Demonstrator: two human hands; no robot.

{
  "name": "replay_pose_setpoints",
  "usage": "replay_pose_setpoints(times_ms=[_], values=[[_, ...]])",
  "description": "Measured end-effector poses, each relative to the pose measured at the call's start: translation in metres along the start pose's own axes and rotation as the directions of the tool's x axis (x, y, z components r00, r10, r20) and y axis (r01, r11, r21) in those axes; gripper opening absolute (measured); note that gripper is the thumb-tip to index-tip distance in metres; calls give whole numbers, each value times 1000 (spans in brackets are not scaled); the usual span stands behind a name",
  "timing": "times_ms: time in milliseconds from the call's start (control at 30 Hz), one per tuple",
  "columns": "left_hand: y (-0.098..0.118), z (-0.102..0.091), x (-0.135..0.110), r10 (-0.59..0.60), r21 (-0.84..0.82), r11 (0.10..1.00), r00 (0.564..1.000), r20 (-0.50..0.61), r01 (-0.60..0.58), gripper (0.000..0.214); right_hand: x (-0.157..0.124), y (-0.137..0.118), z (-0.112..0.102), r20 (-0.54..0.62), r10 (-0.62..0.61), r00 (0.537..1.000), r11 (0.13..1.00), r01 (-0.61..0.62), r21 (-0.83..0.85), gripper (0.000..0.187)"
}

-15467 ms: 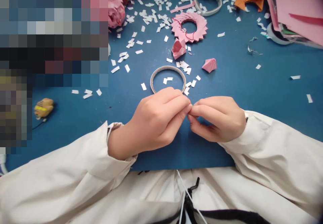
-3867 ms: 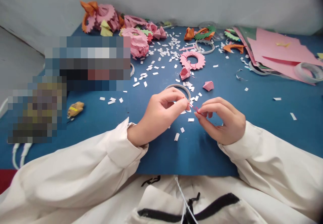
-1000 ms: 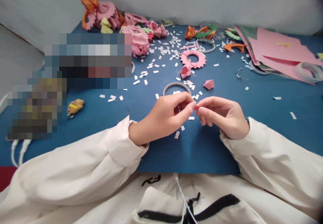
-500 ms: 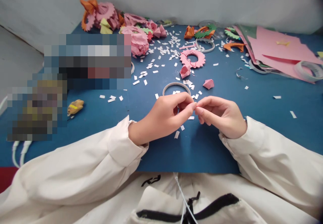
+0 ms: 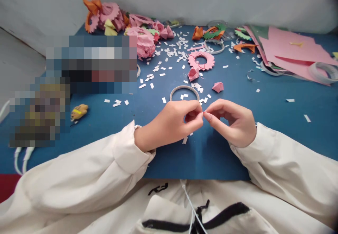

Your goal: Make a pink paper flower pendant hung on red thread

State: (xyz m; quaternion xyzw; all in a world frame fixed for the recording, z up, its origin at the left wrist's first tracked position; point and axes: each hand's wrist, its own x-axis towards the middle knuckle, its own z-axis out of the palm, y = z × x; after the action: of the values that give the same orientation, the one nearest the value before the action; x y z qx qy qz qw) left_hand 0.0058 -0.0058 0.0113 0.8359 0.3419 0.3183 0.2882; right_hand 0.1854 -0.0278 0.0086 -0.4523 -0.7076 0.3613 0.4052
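My left hand and my right hand meet fingertip to fingertip above the blue table. Both pinch a tiny red piece, mostly hidden between thumbs and forefingers. Just beyond my left hand lies a thin tape ring. A small folded pink paper unit sits behind my right hand, another pink folded piece farther back. A pink paper wreath lies beyond them.
White paper scraps litter the table's middle. Pink, orange and green paper shapes pile along the far edge. Pink sheets and tape rolls lie at right. A small yellow toy sits at left.
My hands stayed together, with the fingertips pressed closer. The red piece that showed between them a second ago is now nearly covered. My right wrist lifted slightly.
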Motion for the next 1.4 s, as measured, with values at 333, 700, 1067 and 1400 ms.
replay_pose_setpoints(times_ms=[333, 700, 1067, 1400], values=[[-1, 1, 0, 90, 79, 993, 993, -70, -85, 10, -1, -2, 1, -16, -123, 992, 986, 120, -115, 5], [-2, 1, -1, 144, 144, 980, 988, -51, -135, 13, -1, -4, 2, -40, -241, 970, 946, 226, -232, 9], [-8, 2, -4, 283, 298, 919, 958, -42, -258, 15, -2, 0, 3, -35, -329, 944, 891, 298, -343, 8], [-11, 3, -4, 310, 322, 906, 948, -65, -274, 11, -1, -3, 2, -26, -209, 978, 955, 199, -221, 7]])
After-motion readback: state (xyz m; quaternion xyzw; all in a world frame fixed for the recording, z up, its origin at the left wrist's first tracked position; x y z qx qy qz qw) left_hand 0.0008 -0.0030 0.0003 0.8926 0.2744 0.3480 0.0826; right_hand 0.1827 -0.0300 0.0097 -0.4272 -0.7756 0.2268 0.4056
